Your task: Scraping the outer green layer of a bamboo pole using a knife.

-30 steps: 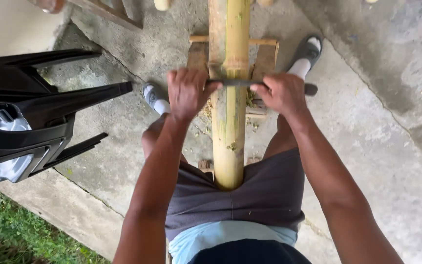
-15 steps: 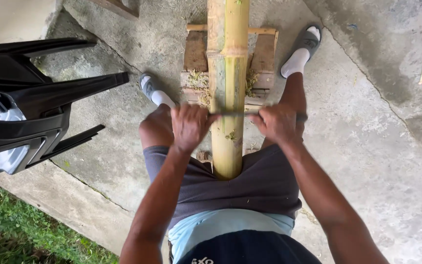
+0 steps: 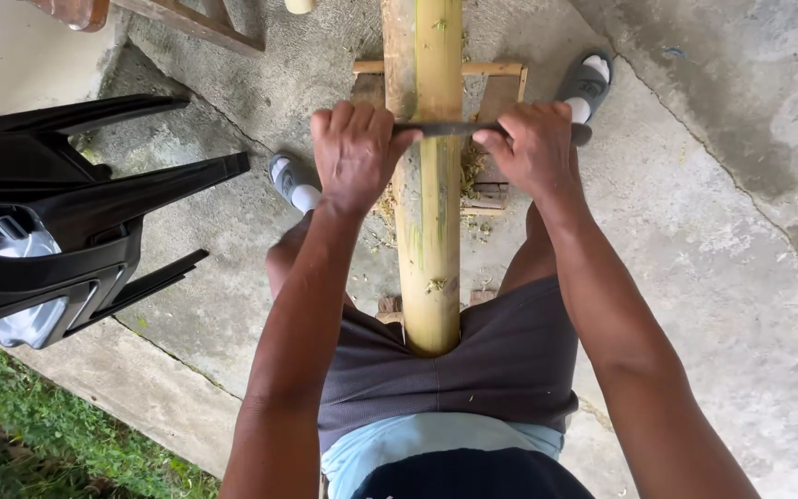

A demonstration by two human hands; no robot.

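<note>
You stand on a rough grey concrete floor (image 3: 713, 277), mottled and cracked, with a paler slab edge at lower left that meets a strip of green grass (image 3: 39, 444). A glossy black plastic chair (image 3: 66, 222) lies tipped on its side at the left, something pale and crinkled, perhaps a bag, tucked inside it.

A thick, round bamboo pole (image 3: 429, 231), yellow with green streaks and a smooth skin, runs straight away from your waist between your legs. Its far part rests on a low wooden frame (image 3: 501, 88) of weathered boards, with fibrous shavings scattered on it.

Across the pole lies a dark, narrow metal blade (image 3: 441, 129). Your left hand (image 3: 355, 152) has its fingers curled tight around one end, and your right hand (image 3: 530, 148) is clenched the same way on the other end, both knuckles up.

Your feet wear white socks in grey slide sandals (image 3: 584, 83), one on either side of the pole.
</note>
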